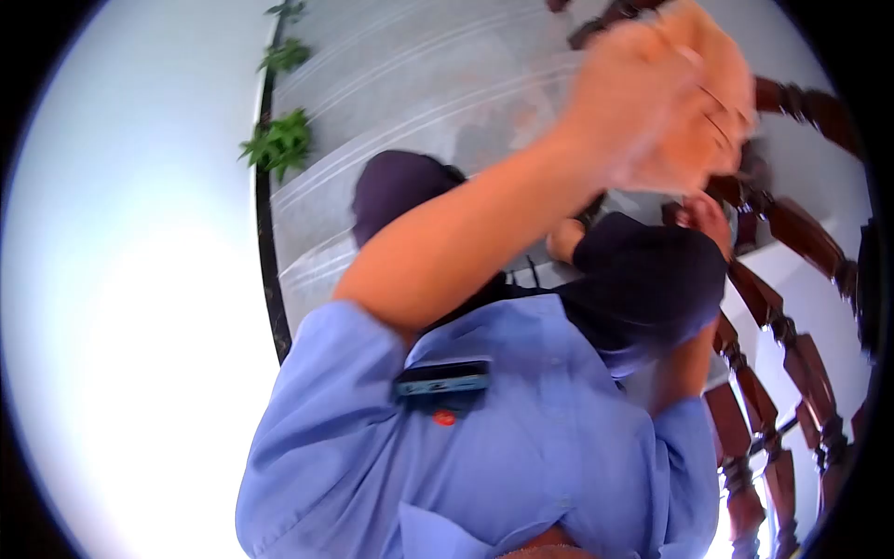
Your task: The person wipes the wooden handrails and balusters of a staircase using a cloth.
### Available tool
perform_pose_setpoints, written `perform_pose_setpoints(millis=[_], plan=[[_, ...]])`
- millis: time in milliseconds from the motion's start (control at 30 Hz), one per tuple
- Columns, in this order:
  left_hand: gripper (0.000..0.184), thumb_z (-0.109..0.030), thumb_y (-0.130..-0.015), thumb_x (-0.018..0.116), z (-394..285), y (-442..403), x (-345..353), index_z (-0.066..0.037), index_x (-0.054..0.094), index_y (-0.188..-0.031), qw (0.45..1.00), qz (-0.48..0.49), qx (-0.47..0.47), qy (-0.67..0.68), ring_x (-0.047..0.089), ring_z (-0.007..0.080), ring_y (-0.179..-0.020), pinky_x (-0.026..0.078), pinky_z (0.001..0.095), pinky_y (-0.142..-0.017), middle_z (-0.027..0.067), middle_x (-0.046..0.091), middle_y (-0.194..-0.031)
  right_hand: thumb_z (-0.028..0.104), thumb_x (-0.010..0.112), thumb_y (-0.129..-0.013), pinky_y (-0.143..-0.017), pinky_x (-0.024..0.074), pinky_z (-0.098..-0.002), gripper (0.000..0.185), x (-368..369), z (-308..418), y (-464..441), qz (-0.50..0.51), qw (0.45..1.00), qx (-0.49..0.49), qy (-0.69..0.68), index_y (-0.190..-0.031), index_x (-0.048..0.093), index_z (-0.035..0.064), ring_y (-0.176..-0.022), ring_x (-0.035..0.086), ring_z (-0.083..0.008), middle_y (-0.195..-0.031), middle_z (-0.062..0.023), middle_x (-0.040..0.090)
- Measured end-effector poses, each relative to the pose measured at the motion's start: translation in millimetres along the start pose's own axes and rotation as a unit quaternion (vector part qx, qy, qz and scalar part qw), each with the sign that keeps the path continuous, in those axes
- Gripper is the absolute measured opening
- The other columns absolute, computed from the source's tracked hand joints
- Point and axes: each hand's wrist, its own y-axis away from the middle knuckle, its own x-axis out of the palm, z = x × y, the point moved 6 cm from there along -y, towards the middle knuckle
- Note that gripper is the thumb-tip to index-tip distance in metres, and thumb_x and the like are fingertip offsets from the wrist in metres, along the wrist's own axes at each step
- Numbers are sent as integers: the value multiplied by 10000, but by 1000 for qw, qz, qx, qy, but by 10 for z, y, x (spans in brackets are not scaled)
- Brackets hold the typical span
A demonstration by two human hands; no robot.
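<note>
Our left arm [466, 233] stretched to upper right, left hand [629, 88] clenched on orange cloth [698, 140], right hand [708, 224] lower, grip unclear, balusters [806, 244] crowding frame right, wide steps [400, 88] upper centre

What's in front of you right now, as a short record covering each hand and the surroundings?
Left hand: blurred, closed on a creased peach-orange cloth-like piece
Right hand: past the dark-trousered right knee, near glossy dark-brown turned balusters; contact unclear
Underfoot: grey stone-like steps with pale lines
Left side: smooth white wall, green leafy plants along its foot
Clothing: light-blue shirt
</note>
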Motion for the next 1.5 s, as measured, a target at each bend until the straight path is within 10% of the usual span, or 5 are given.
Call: perform_pose_setpoints(millis=[433,800,933,1167,1500], plan=[[311,-241,-807,732,124,517,318,24,664,-953,906,30,-78,-416,692,243,-901,544,366,-805,169,715,-968,236,635,-1025,-1063,446,-362,486,38,1970,541,-14,964,-189,-188,-1400,497,-40,-1184,606,-203,-1308,-122,614],[388,-323,-814,751,127,524,371,13,701,-1003,902,59,129,-409,657,201,-826,530,347,-764,125,674,-861,109,674,-975,-772,535,-295,182,-188,1970,1048,-292,888,-279,-220,-1103,679,-20,-890,659,-156,-1006,-93,696],[429,-381,-825,795,178,638,597,10,697,-973,754,77,102,-645,615,152,-759,503,310,-698,86,668,-835,185,732,-948,-544,289,-231,234,-189,2082,1701,-447,859,-196,-152,-765,637,73,-637,402,-30,-693,67,512],[272,-56,-869,749,980,999,971,6,627,-1104,854,249,-155,-430,634,94,-970,532,271,-836,51,675,-1036,142,694,-985,-587,410,-183,166,-809,2027,2567,-527,777,-255,-232,-986,708,-24,-644,527,-35,-726,10,627],[236,-14,-857,717,1934,972,2691,23,640,-1077,815,272,185,-477,672,136,-926,539,298,-835,108,712,-1006,147,586,-1034,-792,537,-279,226,-2009,2407,3273,-618,589,-452,-258,-1136,599,-54,-868,636,-136,-991,-84,658]])
